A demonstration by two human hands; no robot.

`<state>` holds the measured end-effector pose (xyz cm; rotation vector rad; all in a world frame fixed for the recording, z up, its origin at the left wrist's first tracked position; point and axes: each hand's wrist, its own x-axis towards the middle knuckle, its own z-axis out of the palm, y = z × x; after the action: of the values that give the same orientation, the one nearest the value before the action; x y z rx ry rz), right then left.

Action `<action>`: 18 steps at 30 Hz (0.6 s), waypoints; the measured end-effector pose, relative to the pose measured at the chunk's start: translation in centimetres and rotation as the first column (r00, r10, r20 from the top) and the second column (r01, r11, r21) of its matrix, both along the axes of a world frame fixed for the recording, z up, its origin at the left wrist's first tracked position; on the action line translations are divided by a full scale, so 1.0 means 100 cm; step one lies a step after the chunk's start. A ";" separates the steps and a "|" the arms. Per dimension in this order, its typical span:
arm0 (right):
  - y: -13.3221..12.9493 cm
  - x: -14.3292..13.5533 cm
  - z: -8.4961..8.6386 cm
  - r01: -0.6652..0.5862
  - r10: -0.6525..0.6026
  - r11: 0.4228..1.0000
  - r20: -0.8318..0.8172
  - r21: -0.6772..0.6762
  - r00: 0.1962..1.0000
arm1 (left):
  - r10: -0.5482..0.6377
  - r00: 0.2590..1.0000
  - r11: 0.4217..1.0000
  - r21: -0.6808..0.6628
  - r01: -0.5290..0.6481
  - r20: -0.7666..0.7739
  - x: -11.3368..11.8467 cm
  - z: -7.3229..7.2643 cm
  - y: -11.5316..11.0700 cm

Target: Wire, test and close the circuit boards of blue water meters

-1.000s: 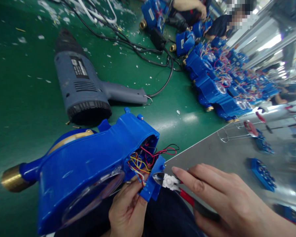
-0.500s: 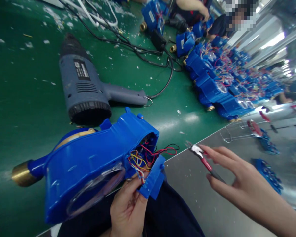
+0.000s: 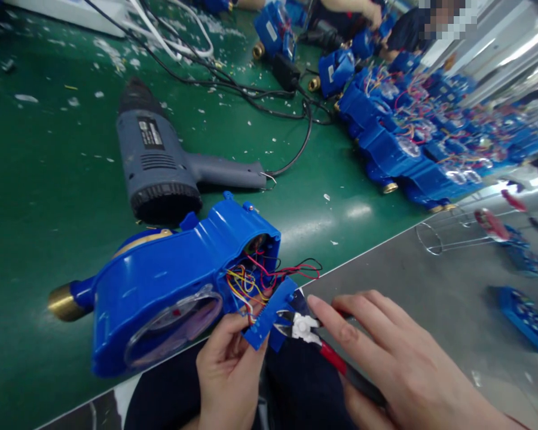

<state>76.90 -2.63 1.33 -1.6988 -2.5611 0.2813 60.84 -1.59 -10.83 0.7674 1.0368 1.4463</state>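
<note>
A blue water meter [image 3: 170, 292] with a brass pipe end [image 3: 67, 301] lies on the green table's near edge. Its end compartment is uncovered, and thin coloured wires [image 3: 246, 280] spill out of it. My left hand [image 3: 231, 364] pinches a small blue circuit board [image 3: 269, 313] that these wires run to. My right hand [image 3: 385, 352] holds diagonal cutters [image 3: 305, 328] with red and black handles. The cutters' jaws are parted and sit at the board's right edge; whether they touch it I cannot tell.
A grey heat gun [image 3: 161, 155] rests on the green table [image 3: 63, 197] behind the meter, its black cord [image 3: 307, 140] trailing back. Many blue meters [image 3: 412, 143] stand in rows at right. White scraps litter the tabletop. Another person's arm [image 3: 358, 7] shows at the far side.
My right hand has brought the cutters left and down, from beyond the table edge to the circuit board. My left hand still pinches the board. The whole view has shifted slightly.
</note>
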 end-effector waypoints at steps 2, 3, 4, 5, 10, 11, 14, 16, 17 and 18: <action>0.001 -0.002 0.003 -0.003 0.004 0.999 0.028 -0.037 1.000 | 0.020 1.000 1.000 -0.022 -0.020 0.004 0.000 0.002 0.001; 0.001 -0.003 0.004 -0.005 0.007 0.999 0.040 -0.050 0.999 | 0.028 1.000 0.999 -0.035 -0.028 0.009 0.000 0.003 0.001; 0.001 -0.004 0.006 -0.005 0.008 0.998 0.053 -0.055 0.999 | 0.034 0.999 0.998 -0.051 -0.033 0.017 0.001 0.005 0.002; 0.001 -0.005 0.007 -0.014 0.016 0.999 0.058 -0.041 0.998 | 0.036 0.999 0.997 -0.069 -0.034 0.024 0.001 0.007 0.002; 0.000 -0.008 0.004 -0.025 0.022 0.999 0.104 0.026 0.994 | 0.049 0.999 0.993 -0.109 -0.048 0.007 0.002 0.012 0.002; 0.000 -0.009 0.003 -0.023 0.020 0.999 0.114 0.027 0.993 | 0.056 0.998 0.993 -0.104 -0.055 0.005 0.002 0.012 0.002; -0.001 -0.011 0.002 -0.054 0.049 0.998 0.127 0.037 0.991 | 0.068 0.998 0.994 -0.082 -0.067 0.014 0.003 0.011 0.003; -0.003 -0.011 0.001 -0.074 0.067 0.997 0.147 0.038 0.987 | 0.067 0.998 0.996 -0.060 -0.066 0.014 0.004 0.010 0.003; -0.003 -0.012 0.001 -0.079 0.073 0.996 0.164 0.033 0.984 | 0.064 0.998 0.997 -0.051 -0.063 0.015 0.004 0.009 0.003; -0.003 -0.012 0.000 -0.086 0.079 0.996 0.178 0.036 0.981 | 0.063 0.998 0.997 -0.042 -0.063 0.019 0.005 0.009 0.003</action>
<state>75.72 -2.96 1.36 -1.6758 -2.7449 0.0803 61.30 -1.29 -9.95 0.6943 1.0805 1.4789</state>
